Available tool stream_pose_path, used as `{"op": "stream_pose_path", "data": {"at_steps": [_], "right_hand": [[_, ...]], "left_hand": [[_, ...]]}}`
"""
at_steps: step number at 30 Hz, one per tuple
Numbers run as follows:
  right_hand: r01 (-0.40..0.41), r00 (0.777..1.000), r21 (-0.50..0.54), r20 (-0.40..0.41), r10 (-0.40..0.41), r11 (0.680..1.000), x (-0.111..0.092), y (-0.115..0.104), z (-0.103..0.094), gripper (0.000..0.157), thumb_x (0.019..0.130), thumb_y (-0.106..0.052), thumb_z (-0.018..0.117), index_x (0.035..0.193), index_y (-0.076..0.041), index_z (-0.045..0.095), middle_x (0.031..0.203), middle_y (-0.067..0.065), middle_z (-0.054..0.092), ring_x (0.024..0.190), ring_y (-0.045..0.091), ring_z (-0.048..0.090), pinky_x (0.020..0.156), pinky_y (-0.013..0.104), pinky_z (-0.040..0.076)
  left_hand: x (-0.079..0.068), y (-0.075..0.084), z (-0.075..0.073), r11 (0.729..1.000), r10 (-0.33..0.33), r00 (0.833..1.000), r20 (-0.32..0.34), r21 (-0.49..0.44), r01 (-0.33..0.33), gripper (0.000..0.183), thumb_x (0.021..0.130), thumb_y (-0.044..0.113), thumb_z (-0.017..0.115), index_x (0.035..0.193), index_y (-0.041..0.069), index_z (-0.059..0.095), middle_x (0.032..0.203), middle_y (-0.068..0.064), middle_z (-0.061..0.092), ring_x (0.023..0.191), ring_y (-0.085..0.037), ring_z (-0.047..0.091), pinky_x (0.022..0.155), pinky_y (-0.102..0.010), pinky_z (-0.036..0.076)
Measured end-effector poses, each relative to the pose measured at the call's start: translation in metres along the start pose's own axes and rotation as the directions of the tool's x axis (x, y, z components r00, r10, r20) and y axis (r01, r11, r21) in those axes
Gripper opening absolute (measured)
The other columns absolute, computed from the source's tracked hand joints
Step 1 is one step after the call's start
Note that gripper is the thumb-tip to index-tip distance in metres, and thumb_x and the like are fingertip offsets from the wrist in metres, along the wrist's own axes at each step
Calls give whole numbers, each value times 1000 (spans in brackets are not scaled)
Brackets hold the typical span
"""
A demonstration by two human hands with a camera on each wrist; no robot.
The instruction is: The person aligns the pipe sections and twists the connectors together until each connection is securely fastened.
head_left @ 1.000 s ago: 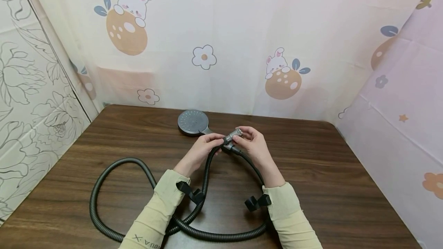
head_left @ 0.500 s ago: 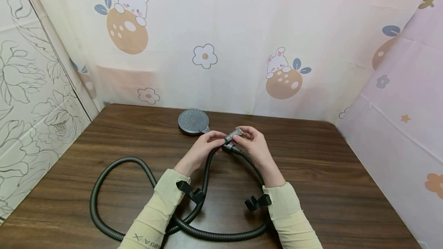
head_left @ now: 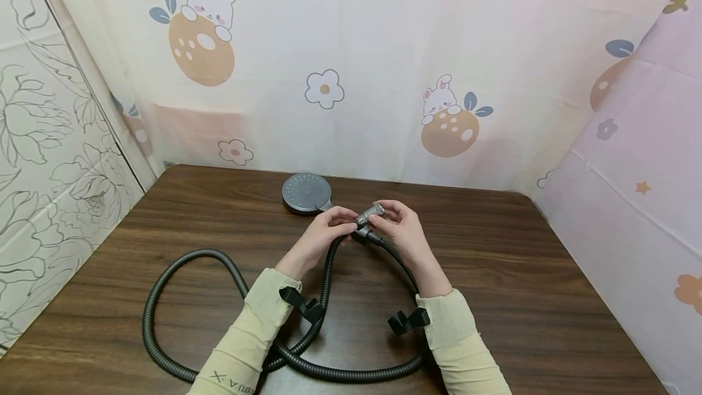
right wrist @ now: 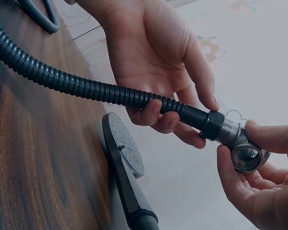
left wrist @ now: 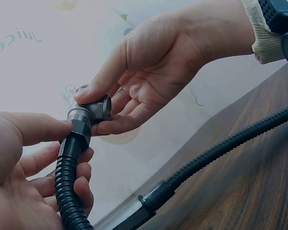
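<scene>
In the head view both hands meet over the back middle of the table. My left hand holds the end of a black ribbed shower hose, thumb and fingertips at its black hex nut. With thumb and fingers my right hand pinches a silver metal pipe fitting, whose threaded opening shows in the right wrist view. Nut and fitting are in line and joined, with a band of bare thread showing between them. Behind the left hand, a grey round hand shower lies on the table, its handle partly hidden.
The hose's other end runs into the hand shower's handle. Loops of hose lie across the dark wooden table below and beside the forearms. A patterned curtain hangs behind the table's back edge.
The left thumb and fingers have shifted slightly at the hose nut. The right hand keeps its hold on the fitting, and the hose and hand shower lie as before.
</scene>
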State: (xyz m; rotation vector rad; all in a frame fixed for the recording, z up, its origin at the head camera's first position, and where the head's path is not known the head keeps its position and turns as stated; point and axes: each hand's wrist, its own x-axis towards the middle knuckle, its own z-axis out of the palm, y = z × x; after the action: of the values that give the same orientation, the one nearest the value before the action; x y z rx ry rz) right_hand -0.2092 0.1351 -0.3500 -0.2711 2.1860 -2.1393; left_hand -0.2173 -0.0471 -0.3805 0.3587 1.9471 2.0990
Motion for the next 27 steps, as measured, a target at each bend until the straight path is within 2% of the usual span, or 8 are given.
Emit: {"op": "stream_pose_path", "data": {"at_steps": [5, 10, 13, 21, 27], "right_hand": [[2, 1000, 6, 5, -2, 1000, 0, 0, 0, 40, 87, 1, 57, 124, 8, 44, 107, 16, 58, 82, 5, 63, 79, 28, 51], [2, 1000, -5, 2, -2, 1000, -1, -1, 0, 39, 87, 0, 57, 124, 6, 45, 113, 22, 55, 83, 5, 63, 84, 35, 49], [7, 1000, -11, 5, -7, 1000, 0, 0, 0, 40, 87, 0, 57, 125, 7, 44, 117, 25, 53, 84, 4, 63, 84, 35, 49], [14, 1000, -3, 6, -14, 1000, 0, 1, -1, 40, 87, 1, 57, 124, 7, 45, 117, 25, 53, 83, 5, 63, 82, 30, 50], [8, 1000, -5, 2, -8, 1000, 0, 2, -1, 41, 87, 1, 57, 125, 8, 44, 117, 24, 53, 84, 4, 62, 82, 31, 50]], "left_hand": [[0, 1, 0, 1000, 1, 1000, -7, 12, -1, 32, 87, 10, 60, 116, -1, 52, 91, -3, 57, 69, -10, 52, 69, -31, 43], [-1, 1, 0, 999, -37, 999, -13, 26, 37, 30, 92, 18, 53, 116, 1, 56, 93, -3, 59, 73, -14, 54, 71, -32, 45], [0, 0, 1, 998, -49, 999, -17, 30, 50, 31, 94, 20, 49, 116, 0, 57, 93, -5, 60, 76, -16, 55, 73, -34, 45], [1, -1, 1, 998, -52, 999, -4, 28, 52, 29, 93, 18, 50, 115, 0, 58, 98, -12, 66, 79, -21, 55, 75, -35, 45], [0, -1, 0, 1000, -25, 1000, 13, 19, 25, 29, 90, 15, 54, 116, 1, 56, 99, -9, 63, 77, -18, 56, 73, -34, 46]]}}
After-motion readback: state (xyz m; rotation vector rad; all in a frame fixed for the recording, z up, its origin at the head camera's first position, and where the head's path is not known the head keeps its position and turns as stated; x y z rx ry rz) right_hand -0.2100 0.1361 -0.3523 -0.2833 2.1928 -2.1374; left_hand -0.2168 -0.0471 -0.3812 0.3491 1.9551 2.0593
